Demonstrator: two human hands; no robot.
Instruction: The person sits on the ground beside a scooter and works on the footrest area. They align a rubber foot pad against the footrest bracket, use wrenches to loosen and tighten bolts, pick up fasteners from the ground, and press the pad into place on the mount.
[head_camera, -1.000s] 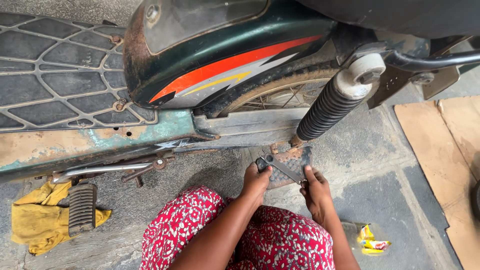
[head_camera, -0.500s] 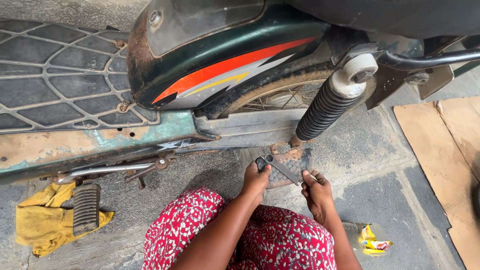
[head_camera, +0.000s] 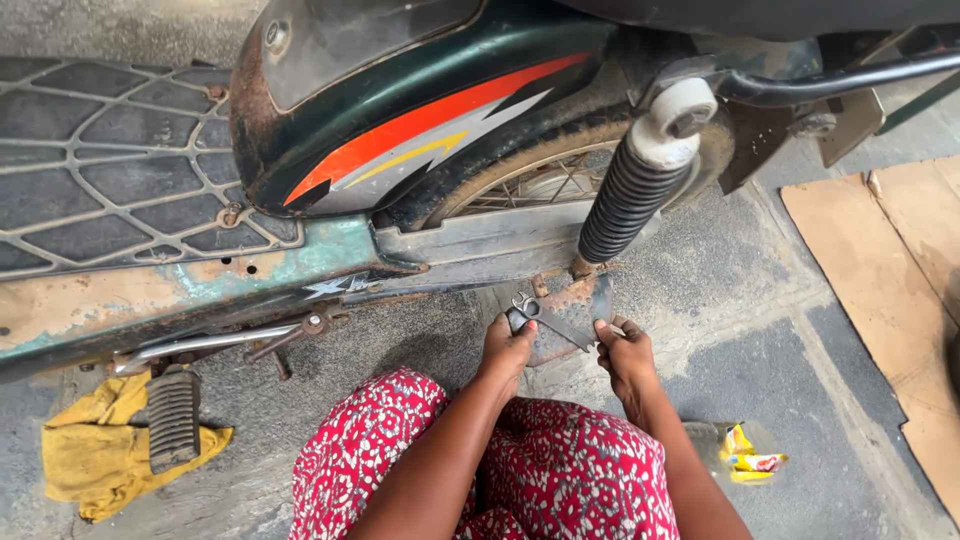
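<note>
- Rusty metal plate (head_camera: 572, 305) at about 6 o'clock under the black coil spring shock absorber (head_camera: 630, 195), flat, brown and pitted, dark along its right edge, low behind the rear wheel (head_camera: 540, 180) just above the grey floor (head_camera: 780, 330)
- Pliers (head_camera: 545, 320) laid across the plate, slim and dark metal, head toward 10 o'clock, handles running toward 4 o'clock
- Left hand (head_camera: 507, 350) at 7 o'clock of the plate, fingers curled and pressed together, grip closed on the head end of the pliers by the plate's left edge
- Right hand (head_camera: 625, 355) at 5 o'clock of the plate, fingers bent in, grip pinching the handle end of the pliers, thumb near the plate's lower right corner
- Both hands just beside each other, forearms coming up from a lap in red patterned cloth (head_camera: 520, 460) at 6 o'clock
- Dark green fender with an orange and grey stripe (head_camera: 400, 130) at 11 o'clock of the hands
- Worn teal frame rail (head_camera: 250, 275) running off toward 9 o'clock, a thin metal rod (head_camera: 220, 340) beneath it
- Ribbed black footpeg (head_camera: 172, 420) on a yellow rag (head_camera: 100, 450) at 8 o'clock, well apart from the hands
- Small yellow wrapper (head_camera: 745, 455) on the floor at 4 o'clock, near the right forearm
- Cardboard sheet (head_camera: 890, 270) flat at 3 o'clock
</note>
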